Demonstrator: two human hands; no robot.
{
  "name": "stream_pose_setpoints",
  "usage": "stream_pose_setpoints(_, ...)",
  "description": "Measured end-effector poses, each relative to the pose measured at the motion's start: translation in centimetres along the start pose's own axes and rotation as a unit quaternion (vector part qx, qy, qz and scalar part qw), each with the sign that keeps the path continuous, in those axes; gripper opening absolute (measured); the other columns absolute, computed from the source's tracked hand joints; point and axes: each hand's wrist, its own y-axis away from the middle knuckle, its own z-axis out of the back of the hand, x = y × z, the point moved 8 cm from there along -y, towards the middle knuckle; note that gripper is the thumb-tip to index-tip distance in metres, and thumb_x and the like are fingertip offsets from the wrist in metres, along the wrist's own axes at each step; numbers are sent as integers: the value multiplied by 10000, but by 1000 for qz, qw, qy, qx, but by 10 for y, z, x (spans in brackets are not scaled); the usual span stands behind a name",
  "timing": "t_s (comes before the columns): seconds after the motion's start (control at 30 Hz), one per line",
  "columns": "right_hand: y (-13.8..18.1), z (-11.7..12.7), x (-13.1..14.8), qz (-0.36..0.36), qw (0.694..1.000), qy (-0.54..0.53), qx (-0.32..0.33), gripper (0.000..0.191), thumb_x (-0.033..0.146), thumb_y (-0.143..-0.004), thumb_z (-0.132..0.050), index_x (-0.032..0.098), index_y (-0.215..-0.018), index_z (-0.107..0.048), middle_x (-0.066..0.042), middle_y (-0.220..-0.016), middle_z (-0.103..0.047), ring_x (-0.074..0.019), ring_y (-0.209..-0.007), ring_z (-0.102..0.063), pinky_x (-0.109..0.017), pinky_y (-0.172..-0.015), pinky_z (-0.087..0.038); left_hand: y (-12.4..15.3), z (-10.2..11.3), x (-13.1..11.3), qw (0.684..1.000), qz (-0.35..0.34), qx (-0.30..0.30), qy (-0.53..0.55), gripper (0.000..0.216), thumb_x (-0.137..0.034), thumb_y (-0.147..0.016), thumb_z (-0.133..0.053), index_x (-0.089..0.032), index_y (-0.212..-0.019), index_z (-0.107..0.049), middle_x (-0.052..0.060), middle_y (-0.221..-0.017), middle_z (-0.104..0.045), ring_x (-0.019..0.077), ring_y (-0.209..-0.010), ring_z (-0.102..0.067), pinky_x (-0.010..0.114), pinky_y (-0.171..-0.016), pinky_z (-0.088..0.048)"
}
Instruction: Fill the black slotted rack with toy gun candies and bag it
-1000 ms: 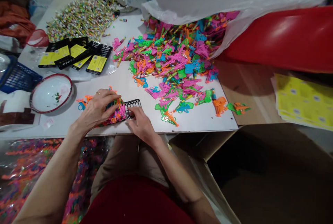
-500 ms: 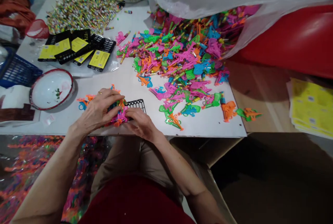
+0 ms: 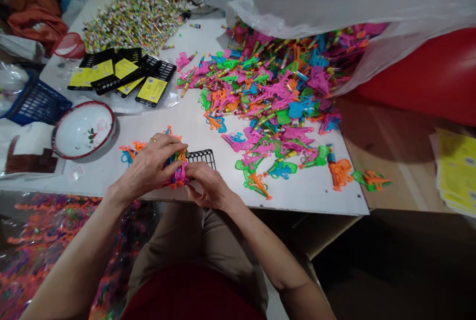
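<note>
A black plastic rack [image 3: 204, 156] lies near the table's front edge, its left part covered by bright toy guns [image 3: 180, 174] and by my hands. My left hand [image 3: 153, 160] curls over these toys from the left, fingers bent against them. From the right, my right hand [image 3: 208, 184] closes its fingertips on the pink toy at the row's right end. Just left of my left hand lie blue and orange toy pieces [image 3: 130, 153]. How the toys sit in the rack is hidden under my fingers.
A large heap of toy guns with candy tubes [image 3: 260, 87] spreads across the table's back right. Black racks with yellow cards [image 3: 152, 91] lie back left, before a pile of small candy tubes [image 3: 134, 20]. An enamel bowl [image 3: 84, 129] and blue basket [image 3: 48, 97] stand left.
The whole view has shifted, so things appear further right and slightly lower. Both hands stay at the toys in the rack, with only small finger movements.
</note>
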Motion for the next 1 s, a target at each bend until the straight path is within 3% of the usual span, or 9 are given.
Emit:
stream_pose_setpoints(0.2,0,3,2,8,1000,-14,-11,333,129,-811,-523,209,-1134,-510,-106,-1147,-641,-184,-1124,-574,-344,-951,-503,-1,2,-3,1000,-12,-4,2,329,-380,-903,-569,-162,-1146,-614,113,-1100,-629,244,-1085,-561,409,-946,-470)
stream_pose_setpoints(0.47,11,2,-6,-45,996,-62,-45,348,196,-829,-579,180,-1170,-510,-127,-1178,-622,-185,-1158,-567,-338,-962,-496,3,1,1,1000,-12,0,16,467,-543,-871,-557,-197,-1183,-596,114,-1134,-617,266,-1074,-564,431,-932,-474)
stream_pose_setpoints(0.57,10,6,-7,-66,995,-75,-29,300,183,-817,-604,184,-1112,-550,-105,-1148,-637,-178,-1139,-576,-319,-956,-490,4,-3,4,1000,-5,8,5,531,-600,-833,-573,-214,-1197,-590,114,-1150,-610,281,-1093,-557,441,-937,-473)
stream_pose_setpoints(0.67,0,26,-20,-116,991,-51,49,295,200,-833,-608,199,-1125,-569,-59,-1098,-654,-157,-1024,-617,-279,-884,-504,4,-5,6,1000,-2,14,2,553,-633,-819,-563,-227,-1194,-601,109,-1138,-620,287,-1088,-567,451,-939,-476)
stream_pose_setpoints(0.73,-12,59,-44,-168,983,32,69,281,236,-878,-575,188,-1154,-565,-63,-1094,-654,-160,-975,-624,-278,-861,-497,4,-6,7,1000,0,15,0,576,-652,-810,-558,-217,-1183,-613,114,-1131,-624,292,-1078,-574,459,-943,-476)
stream_pose_setpoints(0.8,-29,106,-76,-240,955,174,28,300,258,-910,-537,152,-1191,-543,-108,-1133,-640,-198,-1019,-610,-311,-885,-477,4,-7,8,1000,1,15,-1,578,-650,-811,-558,-211,-1182,-617,118,-1141,-622,295,-1081,-575,461,-945,-476)
stream_pose_setpoints(0.87,-44,143,-108,-322,894,312,-3,331,254,-915,-519,124,-1219,-511,-155,-1160,-625,-249,-1065,-596,-349,-894,-462,5,-7,8,1000,-3,11,2,570,-642,-813,-562,-214,-1186,-614,118,-1146,-620,296,-1081,-576,459,-937,-482)
stream_pose_setpoints(0.93,-56,160,-133,-392,831,396,9,338,233,-910,-508,110,-1224,-491,-182,-1131,-634,-278,-1053,-608,-361,-869,-463,5,-7,8,1000,-8,4,5,560,-629,-813,-573,-219,-1192,-609,116,-1144,-621,294,-1078,-576,456,-932,-487)
stream_pose_setpoints(1.0,-67,160,-147,-426,796,427,43,336,190,-907,-482,107,-1232,-472,-185,-1079,-657,-276,-1013,-632,-353,-836,-469,6,-6,8,1000,-15,1,5,550,-616,-809,-588,-220,-1190,-608,113,-1136,-625,291,-1073,-577,451,-930,-491)
